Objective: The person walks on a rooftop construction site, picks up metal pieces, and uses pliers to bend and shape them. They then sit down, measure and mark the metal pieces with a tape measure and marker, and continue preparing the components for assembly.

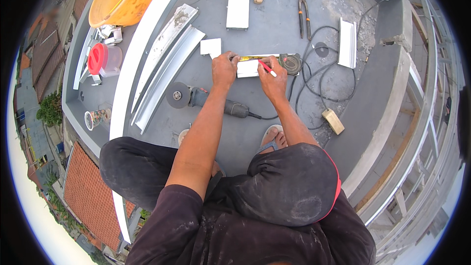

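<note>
A short white metal profile (248, 69) lies across the grey floor before me. Along its far edge runs the yellow blade of a tape measure (290, 64), whose dark case rests at the right end. My left hand (224, 71) is closed at the left end, its fingers pinching the blade's tip against the profile. A red marker (265, 67) with a white end is gripped in my right hand (274, 79); its tip meets the profile beside the blade. Close by my left forearm lies an angle grinder (206, 100) with a grey disc.
Long white profiles (169, 73) lie to the left, near an orange bucket (122, 0) and a red-lidded tub (105, 60). Pincers (304, 17), a looped black cable (321, 86), a wooden block (333, 121) and another white piece (347, 44) are on the right, before a low wall (373, 103).
</note>
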The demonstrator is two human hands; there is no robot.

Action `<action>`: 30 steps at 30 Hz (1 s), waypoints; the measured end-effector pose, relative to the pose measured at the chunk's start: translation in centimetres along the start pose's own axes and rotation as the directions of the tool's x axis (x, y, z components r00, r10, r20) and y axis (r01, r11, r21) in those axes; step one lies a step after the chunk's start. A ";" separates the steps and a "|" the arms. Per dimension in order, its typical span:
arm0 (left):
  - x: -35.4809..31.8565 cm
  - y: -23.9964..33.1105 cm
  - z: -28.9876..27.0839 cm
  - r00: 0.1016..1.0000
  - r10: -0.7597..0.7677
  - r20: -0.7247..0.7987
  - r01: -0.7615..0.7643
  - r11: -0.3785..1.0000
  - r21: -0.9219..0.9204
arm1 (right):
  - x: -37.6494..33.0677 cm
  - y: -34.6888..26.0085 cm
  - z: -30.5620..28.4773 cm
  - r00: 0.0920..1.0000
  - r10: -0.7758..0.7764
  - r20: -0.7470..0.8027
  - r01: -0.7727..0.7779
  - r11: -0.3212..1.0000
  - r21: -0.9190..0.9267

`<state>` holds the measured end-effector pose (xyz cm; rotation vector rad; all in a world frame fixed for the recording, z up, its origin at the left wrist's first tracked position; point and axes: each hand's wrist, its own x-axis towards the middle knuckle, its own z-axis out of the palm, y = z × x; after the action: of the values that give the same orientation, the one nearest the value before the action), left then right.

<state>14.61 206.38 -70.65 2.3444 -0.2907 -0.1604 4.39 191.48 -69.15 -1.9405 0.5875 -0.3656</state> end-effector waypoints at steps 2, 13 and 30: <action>0.0 -0.2 0.1 1.000 -0.004 -0.002 0.004 1.000 -0.006 | 0.0 -0.1 0.1 1.000 0.012 0.005 -0.012 1.000 0.003; 0.0 0.2 -0.2 1.000 -0.022 0.002 0.022 1.000 -0.012 | 0.1 0.5 0.5 1.000 -0.002 -0.012 0.001 1.000 -0.021; 0.1 0.6 -0.4 0.985 -0.139 0.098 0.142 0.990 -0.022 | 1.7 -0.2 -10.3 0.903 -0.406 0.139 0.398 0.672 -0.625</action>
<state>14.67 206.27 -69.93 2.3325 -0.1684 -0.3444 0.76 182.84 -64.59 -2.7593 0.2881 -0.4959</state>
